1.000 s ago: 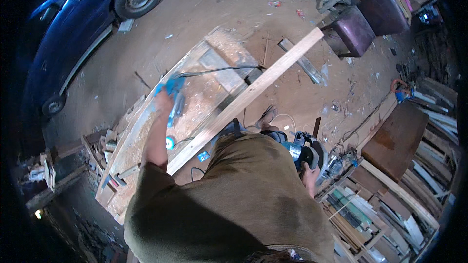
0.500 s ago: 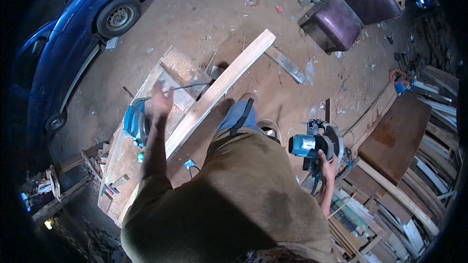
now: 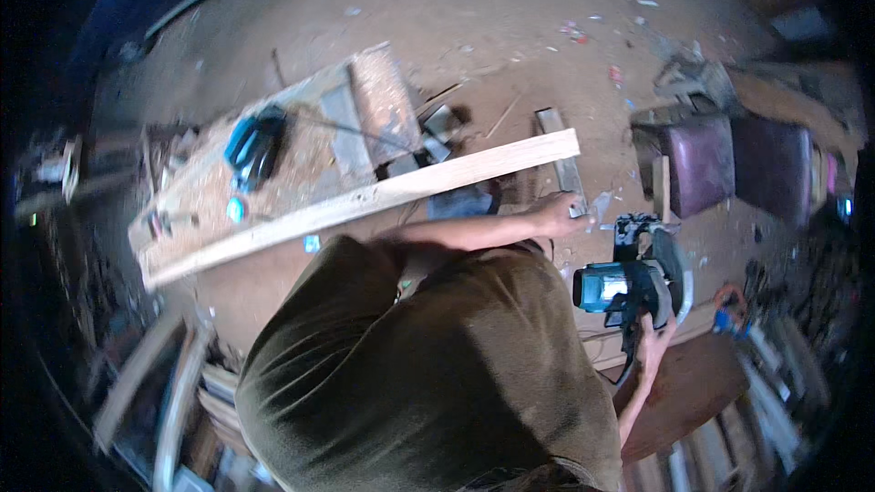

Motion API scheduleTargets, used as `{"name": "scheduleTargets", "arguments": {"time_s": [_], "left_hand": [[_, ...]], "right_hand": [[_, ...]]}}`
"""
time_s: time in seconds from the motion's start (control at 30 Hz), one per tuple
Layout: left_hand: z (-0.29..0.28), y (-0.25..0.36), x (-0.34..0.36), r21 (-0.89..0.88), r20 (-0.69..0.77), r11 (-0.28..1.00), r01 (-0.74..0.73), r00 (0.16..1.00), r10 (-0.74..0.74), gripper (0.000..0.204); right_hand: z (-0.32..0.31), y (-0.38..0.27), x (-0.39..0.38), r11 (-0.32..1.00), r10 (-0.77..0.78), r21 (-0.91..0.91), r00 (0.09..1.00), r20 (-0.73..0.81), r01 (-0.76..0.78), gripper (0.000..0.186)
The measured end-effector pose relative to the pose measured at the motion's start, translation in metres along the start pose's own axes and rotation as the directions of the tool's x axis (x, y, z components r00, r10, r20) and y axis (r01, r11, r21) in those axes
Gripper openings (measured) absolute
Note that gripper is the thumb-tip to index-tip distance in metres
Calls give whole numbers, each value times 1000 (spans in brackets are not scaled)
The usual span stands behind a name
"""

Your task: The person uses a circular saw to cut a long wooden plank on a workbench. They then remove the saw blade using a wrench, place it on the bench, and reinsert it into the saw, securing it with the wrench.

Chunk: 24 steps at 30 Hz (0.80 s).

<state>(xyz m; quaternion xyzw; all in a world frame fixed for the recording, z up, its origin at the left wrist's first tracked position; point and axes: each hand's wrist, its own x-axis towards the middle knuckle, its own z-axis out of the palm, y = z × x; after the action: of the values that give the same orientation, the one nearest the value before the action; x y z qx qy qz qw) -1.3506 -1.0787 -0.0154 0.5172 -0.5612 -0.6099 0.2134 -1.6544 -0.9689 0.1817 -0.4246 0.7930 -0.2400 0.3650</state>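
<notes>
Above a littered dirt floor (image 3: 437, 23), the right hand (image 3: 653, 343) grips a power saw (image 3: 638, 282), seemingly a carrying step calling next for steadiness, the left hand (image 3: 554, 217) apart, its hold unclear.

The long plank (image 3: 383, 199) lay across the way from the left hand (image 3: 556, 216) to the bench (image 3: 305, 157) — between that hand and the saw (image 3: 606, 290), a narrow gap lay open.
</notes>
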Motion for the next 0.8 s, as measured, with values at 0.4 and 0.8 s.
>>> {"name": "scheduleTargets", "arguments": {"time_s": [0.4, 0.8], "left_hand": [[-38, 67, 11, -662, -351, 749, -44, 900, -258, 60], [21, 87, 40, -819, -550, 507, -268, 618, -561, 58]], "right_hand": [[25, -202, 151, 608, -402, -240, 555, 728, 756, 39], [66, -257, 260, 452, -243, 100, 15, 970, 886, 42]]}}
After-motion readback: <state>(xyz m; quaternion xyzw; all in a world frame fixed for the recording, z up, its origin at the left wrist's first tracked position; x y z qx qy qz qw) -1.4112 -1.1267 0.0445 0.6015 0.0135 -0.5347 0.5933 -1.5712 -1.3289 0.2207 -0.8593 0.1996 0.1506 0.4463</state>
